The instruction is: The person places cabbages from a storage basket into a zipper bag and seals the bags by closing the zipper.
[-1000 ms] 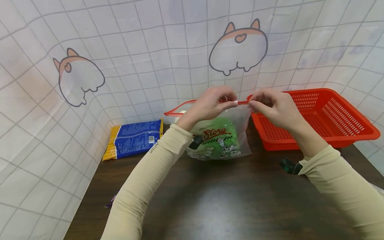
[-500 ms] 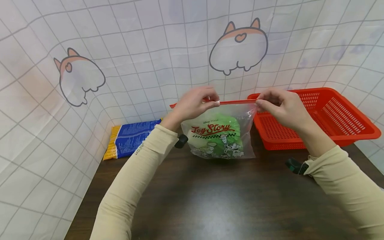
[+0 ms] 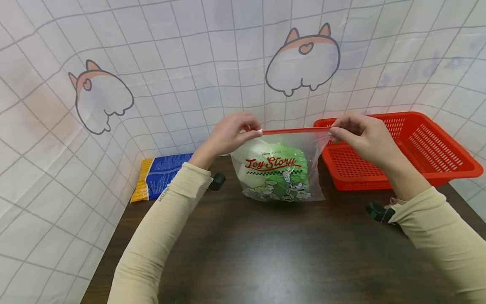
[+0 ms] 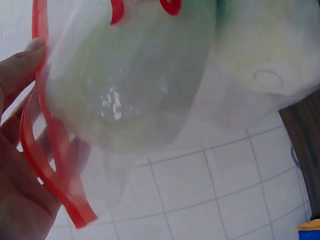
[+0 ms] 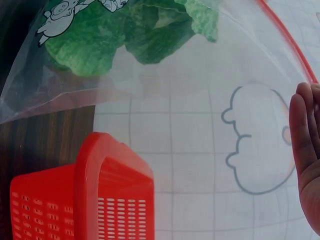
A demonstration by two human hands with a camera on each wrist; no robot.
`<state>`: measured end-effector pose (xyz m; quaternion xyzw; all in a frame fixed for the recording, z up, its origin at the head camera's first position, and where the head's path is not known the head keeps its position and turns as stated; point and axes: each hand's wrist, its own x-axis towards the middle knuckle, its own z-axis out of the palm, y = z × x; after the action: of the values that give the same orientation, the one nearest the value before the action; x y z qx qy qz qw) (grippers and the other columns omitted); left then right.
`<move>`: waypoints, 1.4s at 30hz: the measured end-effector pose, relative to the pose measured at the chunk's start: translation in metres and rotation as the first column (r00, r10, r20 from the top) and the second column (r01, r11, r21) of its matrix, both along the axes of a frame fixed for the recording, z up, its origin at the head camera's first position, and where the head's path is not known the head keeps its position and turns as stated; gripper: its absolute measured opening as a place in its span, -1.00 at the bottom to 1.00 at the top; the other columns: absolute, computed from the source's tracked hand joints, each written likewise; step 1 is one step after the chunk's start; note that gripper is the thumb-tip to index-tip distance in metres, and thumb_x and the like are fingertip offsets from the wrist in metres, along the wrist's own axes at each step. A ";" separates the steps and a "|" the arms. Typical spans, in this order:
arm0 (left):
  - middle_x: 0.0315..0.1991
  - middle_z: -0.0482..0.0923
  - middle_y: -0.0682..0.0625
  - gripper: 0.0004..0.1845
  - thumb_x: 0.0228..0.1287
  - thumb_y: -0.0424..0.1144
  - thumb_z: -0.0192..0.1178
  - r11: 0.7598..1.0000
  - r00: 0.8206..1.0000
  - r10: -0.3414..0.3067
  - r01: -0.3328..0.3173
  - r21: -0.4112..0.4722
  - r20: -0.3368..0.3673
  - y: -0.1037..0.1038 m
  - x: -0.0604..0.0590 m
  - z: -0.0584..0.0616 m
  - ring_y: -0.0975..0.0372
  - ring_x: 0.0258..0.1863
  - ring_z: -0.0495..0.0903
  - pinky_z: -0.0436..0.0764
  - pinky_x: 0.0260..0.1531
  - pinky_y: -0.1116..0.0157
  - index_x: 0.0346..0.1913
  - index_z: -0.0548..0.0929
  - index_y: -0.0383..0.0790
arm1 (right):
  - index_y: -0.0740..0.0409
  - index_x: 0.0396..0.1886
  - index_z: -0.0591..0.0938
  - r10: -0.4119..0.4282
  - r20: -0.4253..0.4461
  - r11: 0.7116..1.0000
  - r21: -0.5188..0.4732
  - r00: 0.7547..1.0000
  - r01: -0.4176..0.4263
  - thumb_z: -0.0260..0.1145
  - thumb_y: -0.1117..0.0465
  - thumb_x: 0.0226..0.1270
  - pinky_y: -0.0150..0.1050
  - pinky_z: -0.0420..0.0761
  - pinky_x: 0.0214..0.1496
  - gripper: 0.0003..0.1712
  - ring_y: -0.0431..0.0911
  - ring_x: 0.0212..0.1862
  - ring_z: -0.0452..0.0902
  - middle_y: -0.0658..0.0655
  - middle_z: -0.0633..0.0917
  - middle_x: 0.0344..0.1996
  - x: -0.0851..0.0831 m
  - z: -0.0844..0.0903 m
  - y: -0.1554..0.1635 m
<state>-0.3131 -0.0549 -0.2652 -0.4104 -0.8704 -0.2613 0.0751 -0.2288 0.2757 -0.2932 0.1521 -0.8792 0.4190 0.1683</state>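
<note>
A clear zip bag (image 3: 271, 164) with a red strip and Toy Story print hangs upright between my hands, its lower edge at the table. Inside show green leafy vegetables (image 5: 160, 40) and something pale that I cannot identify. My left hand (image 3: 229, 134) pinches the red zip strip (image 3: 296, 130) toward its left side. In the left wrist view, the strip's two red edges (image 4: 37, 160) stand apart below the thumb and meet at the end. My right hand (image 3: 366, 137) pinches the bag's top right corner between thumb and finger.
A red perforated basket (image 3: 465, 158) stands behind and right of my right hand. At the back left, a blue and yellow packet (image 3: 163, 171) lies partly behind my left forearm. Grid-patterned cloth (image 3: 182, 76) bounds the dark wooden table (image 3: 265, 249) at the back and sides.
Pinching along the red strip, my left hand has slid left, from near the right hand toward the left side. My right hand has shifted slightly right, and the strip is stretched straighter.
</note>
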 end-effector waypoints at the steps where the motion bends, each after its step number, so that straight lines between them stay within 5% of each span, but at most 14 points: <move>1: -0.22 0.65 0.02 -0.87 0.34 -0.18 0.27 1.000 1.000 0.003 -0.003 0.002 -0.002 -0.001 0.000 0.000 0.21 -0.18 0.60 0.55 -0.02 0.18 -0.23 0.70 -0.18 | 0.10 -0.16 0.66 0.000 0.000 1.000 -0.001 1.000 0.000 0.32 0.08 0.37 -0.55 0.54 -0.23 -0.80 -0.26 -0.34 0.65 0.07 0.73 -0.39 0.000 0.000 0.000; 42: -0.13 0.53 0.01 -0.83 0.33 -0.14 0.28 0.992 0.997 0.050 -0.057 0.109 0.059 -0.034 0.002 -0.010 0.19 -0.14 0.49 0.52 -0.14 0.21 -0.20 0.72 -0.17 | 0.13 -0.15 0.64 -0.003 0.009 0.999 0.043 1.000 0.003 0.28 0.07 0.40 -0.53 0.54 -0.24 -0.78 -0.27 -0.36 0.64 0.08 0.72 -0.40 -0.001 -0.006 0.000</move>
<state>-0.3106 -0.0890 -0.2755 -0.3746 -0.8671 -0.3185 0.0802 -0.2299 0.2758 -0.2989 0.1524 -0.8890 0.4005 0.1618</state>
